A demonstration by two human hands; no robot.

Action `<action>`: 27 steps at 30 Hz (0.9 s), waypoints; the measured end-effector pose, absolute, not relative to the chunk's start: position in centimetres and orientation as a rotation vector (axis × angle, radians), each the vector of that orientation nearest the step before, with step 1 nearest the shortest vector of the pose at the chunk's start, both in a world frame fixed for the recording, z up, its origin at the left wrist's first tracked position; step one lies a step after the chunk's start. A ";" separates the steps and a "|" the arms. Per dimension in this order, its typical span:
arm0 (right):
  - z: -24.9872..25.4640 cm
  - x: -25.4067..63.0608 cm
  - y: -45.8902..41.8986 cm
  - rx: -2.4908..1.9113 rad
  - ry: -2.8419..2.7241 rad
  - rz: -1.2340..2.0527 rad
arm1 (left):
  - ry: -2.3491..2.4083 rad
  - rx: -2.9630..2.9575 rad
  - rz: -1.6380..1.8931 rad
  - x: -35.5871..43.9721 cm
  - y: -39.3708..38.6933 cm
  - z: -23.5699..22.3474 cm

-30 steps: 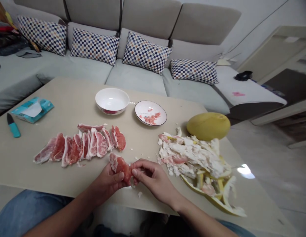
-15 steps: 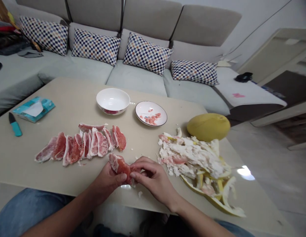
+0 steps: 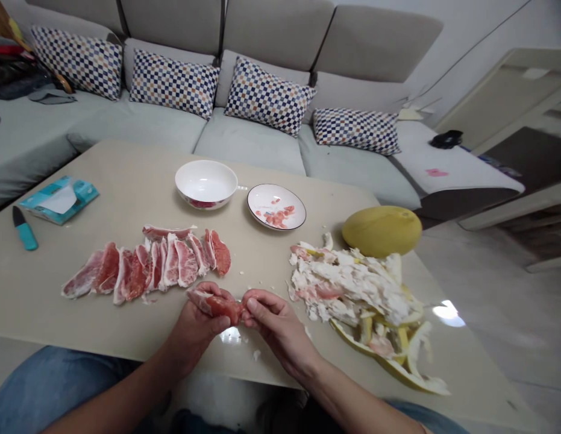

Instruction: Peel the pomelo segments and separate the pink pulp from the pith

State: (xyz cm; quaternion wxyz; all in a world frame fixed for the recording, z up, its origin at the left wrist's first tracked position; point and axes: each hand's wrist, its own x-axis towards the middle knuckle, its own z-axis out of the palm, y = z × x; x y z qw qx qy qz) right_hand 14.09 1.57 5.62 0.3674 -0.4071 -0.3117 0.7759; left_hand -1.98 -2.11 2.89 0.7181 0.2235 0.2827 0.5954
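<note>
A pomelo segment [image 3: 225, 308] with red flesh and some pale skin still on it is held above the table's front edge. My left hand [image 3: 196, 328] is closed around its left part, thumb along the near side. My right hand [image 3: 278, 325] pinches the segment's right end between thumb and fingers; the exact spot is partly hidden. Beyond my left hand, a row of pomelo segments [image 3: 142, 271] lies side by side on the table. To the right of my right hand is a heap of white pith and peel [image 3: 347, 283].
A white bowl [image 3: 206, 181] and a plate with bits of red pulp [image 3: 287, 199] stand farther back. A whole yellow pomelo [image 3: 382, 231] rests behind the peel. At the left lie a tissue pack [image 3: 84, 191] and a teal-handled knife [image 3: 26, 234]. Beyond the table [image 3: 140, 163] is a sofa [image 3: 250, 141].
The segment has tipped from steeply slanted to nearly level in my left hand. My right hand has turned slightly, its fingers still pinching at the right end.
</note>
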 end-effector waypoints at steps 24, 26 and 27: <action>6.3 13.9 1.1 -0.867 -0.566 2.173 | 0.675 0.794 1.369 -3.2 -2.2 1.8; 6.4 13.9 1.0 -0.852 -0.566 2.186 | 0.667 0.795 1.363 -3.4 -2.0 1.9; 6.4 13.9 1.0 -0.855 -0.560 2.186 | 0.667 0.792 1.361 -3.4 -1.9 2.0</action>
